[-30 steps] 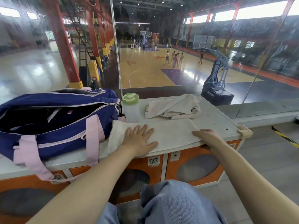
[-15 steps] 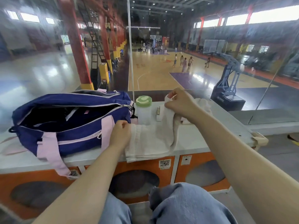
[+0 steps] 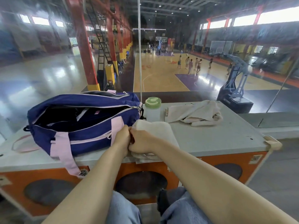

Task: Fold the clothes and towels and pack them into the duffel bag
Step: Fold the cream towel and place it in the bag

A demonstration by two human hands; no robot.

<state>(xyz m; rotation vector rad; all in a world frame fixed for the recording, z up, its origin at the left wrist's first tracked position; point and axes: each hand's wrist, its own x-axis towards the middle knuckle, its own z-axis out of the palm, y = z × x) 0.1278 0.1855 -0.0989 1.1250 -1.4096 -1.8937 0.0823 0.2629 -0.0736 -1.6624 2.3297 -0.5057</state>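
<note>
Grip: left hand (image 3: 122, 139) and right hand (image 3: 140, 141), knuckles touching, both clamped on the left edge of the folded towel (image 3: 159, 133). Towel: cream, doubled over, lying on the grey counter (image 3: 218, 139) just beside the duffel bag (image 3: 80, 120). Bag: navy with pink straps, main zip open, mouth facing up, left of the towel. Second cloth (image 3: 194, 113): unfolded, heaped toward the far edge, beside a green-lidded bottle (image 3: 152, 109). Handling advice, as judgement: align the pinched edges squarely, press the crease flat, then lift the bundle whole so the fold holds going into the bag's mouth.
</note>
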